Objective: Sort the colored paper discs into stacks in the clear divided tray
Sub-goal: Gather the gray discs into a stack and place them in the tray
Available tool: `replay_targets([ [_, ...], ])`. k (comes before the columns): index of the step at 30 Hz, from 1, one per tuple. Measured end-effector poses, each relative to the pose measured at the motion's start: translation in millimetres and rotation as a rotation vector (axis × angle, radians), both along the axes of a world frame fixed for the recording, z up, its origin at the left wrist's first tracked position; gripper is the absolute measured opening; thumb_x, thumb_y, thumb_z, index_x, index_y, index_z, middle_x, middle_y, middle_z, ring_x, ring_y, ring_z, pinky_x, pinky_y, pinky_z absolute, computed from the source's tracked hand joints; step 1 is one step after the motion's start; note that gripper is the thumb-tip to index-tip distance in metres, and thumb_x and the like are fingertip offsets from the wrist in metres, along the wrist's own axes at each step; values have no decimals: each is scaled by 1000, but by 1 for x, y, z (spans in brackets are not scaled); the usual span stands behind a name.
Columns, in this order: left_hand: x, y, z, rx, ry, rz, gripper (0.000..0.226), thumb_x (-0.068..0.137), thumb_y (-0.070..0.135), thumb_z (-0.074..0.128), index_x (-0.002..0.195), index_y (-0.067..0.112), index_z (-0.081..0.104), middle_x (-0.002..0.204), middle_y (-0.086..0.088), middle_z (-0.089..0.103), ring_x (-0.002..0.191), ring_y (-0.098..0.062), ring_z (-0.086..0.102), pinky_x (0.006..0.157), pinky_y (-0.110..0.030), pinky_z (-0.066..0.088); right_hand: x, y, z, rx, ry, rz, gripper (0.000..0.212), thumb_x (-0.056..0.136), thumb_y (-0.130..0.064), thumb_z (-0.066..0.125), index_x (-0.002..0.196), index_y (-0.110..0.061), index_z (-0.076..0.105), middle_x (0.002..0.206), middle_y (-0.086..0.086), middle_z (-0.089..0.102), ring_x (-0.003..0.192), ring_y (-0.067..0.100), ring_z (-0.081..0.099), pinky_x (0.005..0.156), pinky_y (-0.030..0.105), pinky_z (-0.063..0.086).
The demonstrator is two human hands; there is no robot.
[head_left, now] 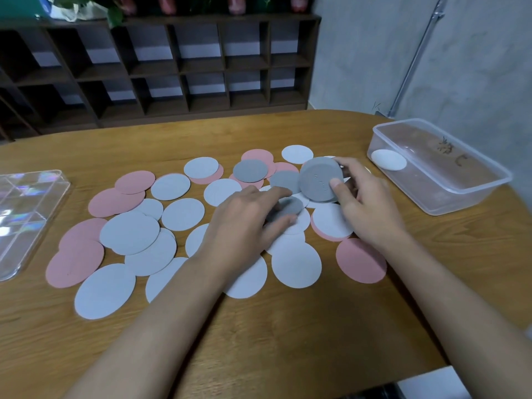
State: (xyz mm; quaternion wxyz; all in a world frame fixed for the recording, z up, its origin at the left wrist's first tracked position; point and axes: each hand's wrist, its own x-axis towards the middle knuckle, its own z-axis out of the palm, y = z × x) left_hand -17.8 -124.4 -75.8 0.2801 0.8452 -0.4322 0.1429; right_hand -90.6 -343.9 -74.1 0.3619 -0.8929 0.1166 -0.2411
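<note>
Soft, even indoor light falls from above, bright on the tabletop, with only faint shadows beneath the forearms. The clear divided tray throws white glare and rainbow glints. The shelf unit behind sits dim. Wide-angle distortion bows the tabletop's far edge and tilts the wall pipe. The left hand looks slightly motion-blurred at its fingertips.

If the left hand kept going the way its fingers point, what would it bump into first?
Most likely the grey stack of discs that the right hand holds, just beyond the left hand, which pinches a grey disc. Depth is unclear; it might pass beneath.
</note>
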Motion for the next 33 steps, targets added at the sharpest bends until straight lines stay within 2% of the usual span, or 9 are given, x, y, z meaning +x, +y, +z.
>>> replay_targets([
  [5,3,1,-4,-146,-151,-71,30,102,19,66,132,18,66,98,6,72,90,-19,64,68,-34,54,-1,3,0,-32,12,25,33,104,-20,51,135,-30,54,106,-10,64,81,-2,55,63,7,36],
  [11,-3,-1,-1,-403,70,-30,34,102,11,66,135,21,63,104,7,71,88,-13,64,73,-31,55,-1,4,3,-33,8,65,32,104,-21,51,136,-29,53,110,-10,64,81,-1,58,64,7,37],
  [15,-4,-3,-2,-407,133,-29,38,102,12,67,137,23,60,104,7,71,90,-12,65,76,-30,58,-2,7,1,-4,21,116,40,105,-22,51,144,-34,49,100,-15,65,82,8,62,68,14,42],
  [18,-4,-6,-3,-388,163,-13,43,99,10,70,139,23,59,104,8,70,94,-9,66,79,-19,58,-4,10,1,24,27,170,48,106,-19,50,152,-34,45,90,-22,59,83,7,60,72,12,44],
  [21,-3,-7,-4,-409,195,10,41,96,7,73,133,21,63,99,7,70,94,-8,67,77,-9,54,-4,11,0,50,40,222,49,107,-17,45,153,-34,43,87,-10,59,83,12,59,80,27,50],
  [25,-3,-10,-7,-417,221,53,36,94,8,74,128,17,70,96,4,69,89,-10,67,77,-9,53,-2,11,-3,108,65,267,45,110,-18,38,152,-34,45,89,2,62,85,17,58,84,40,51],
  [27,-4,-11,-7,-418,223,71,34,93,8,75,126,17,73,96,3,69,88,-9,66,75,-7,51,-3,11,-3,133,75,277,45,110,-23,35,152,-34,44,93,0,62,86,14,57,82,36,50],
  [29,-4,-11,-8,-426,234,81,30,94,10,75,123,17,75,95,3,68,88,-8,65,73,-7,50,-4,14,-2,103,89,291,45,110,-34,36,155,-34,39,102,-9,61,91,10,57,78,24,48],
  [33,-3,-13,-9,-450,283,88,25,94,15,77,118,20,74,93,5,69,86,-9,67,72,-10,50,-4,20,0,-120,128,257,57,107,-42,43,160,-32,25,109,-15,59,88,3,56,73,10,42],
])
